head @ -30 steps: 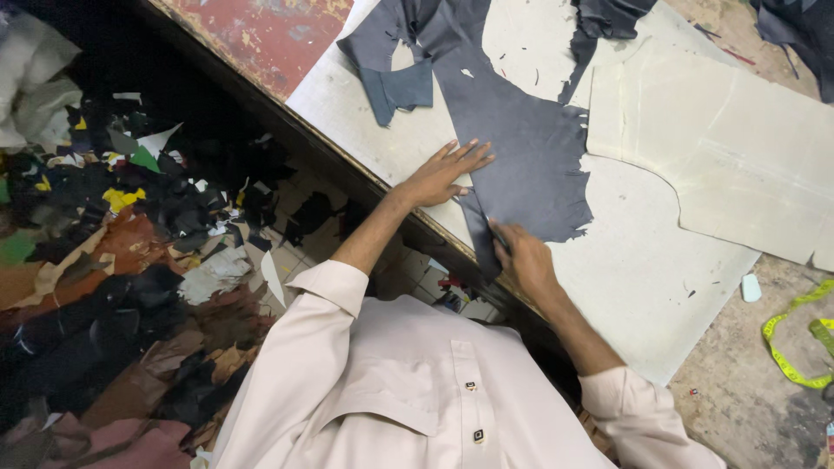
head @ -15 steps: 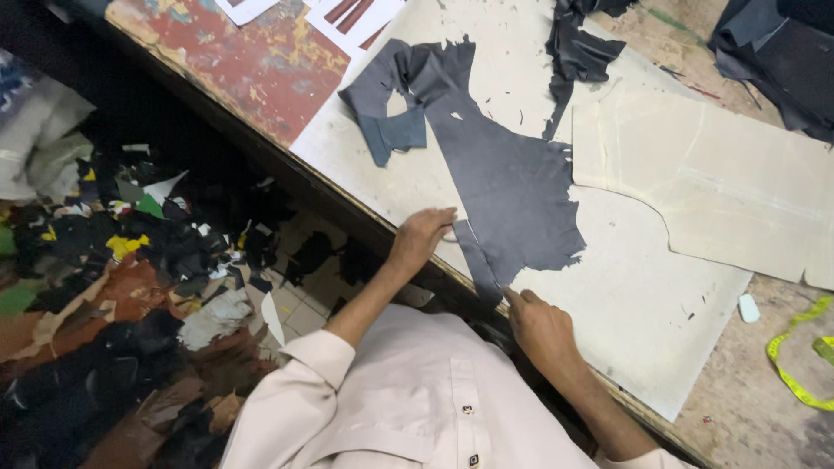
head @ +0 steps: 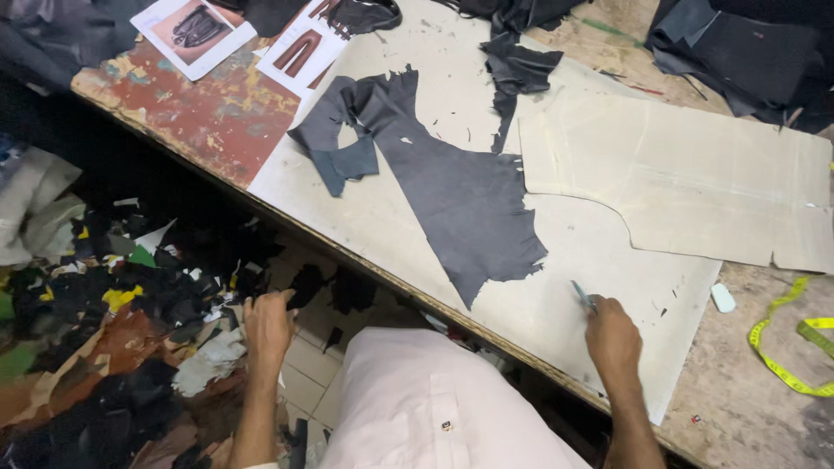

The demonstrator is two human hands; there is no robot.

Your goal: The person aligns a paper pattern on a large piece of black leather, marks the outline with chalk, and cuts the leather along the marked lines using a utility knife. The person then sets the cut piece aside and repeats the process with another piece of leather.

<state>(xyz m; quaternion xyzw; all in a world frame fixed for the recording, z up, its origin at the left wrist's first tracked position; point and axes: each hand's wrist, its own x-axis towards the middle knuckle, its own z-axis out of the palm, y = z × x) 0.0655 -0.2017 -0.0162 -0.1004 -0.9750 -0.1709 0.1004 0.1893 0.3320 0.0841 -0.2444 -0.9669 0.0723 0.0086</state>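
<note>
A dark grey leather piece (head: 460, 200) with ragged edges lies flat on a white cutting sheet (head: 573, 260) on the worktable. My right hand (head: 612, 337) rests on the sheet just right of the leather's lower tip, closed around a small blue-grey blade (head: 580, 293) that points up toward the leather. My left hand (head: 268, 326) hangs below the table edge, over the floor, with its fingers curled next to a black scrap (head: 304, 282). Whether it holds anything is hidden.
A large pale cardboard pattern (head: 695, 182) lies right of the leather. Black leather strips (head: 512, 69) and a dark hide pile (head: 738, 52) sit at the back. Two printed pictures (head: 195, 26) lie at the far left. A yellow tape measure (head: 786, 343) and a small white block (head: 722, 298) lie right. Offcuts (head: 113, 304) cover the floor.
My left hand has left the leather and dropped below the table edge toward the floor scraps. My right hand has moved right, off the leather's tip.
</note>
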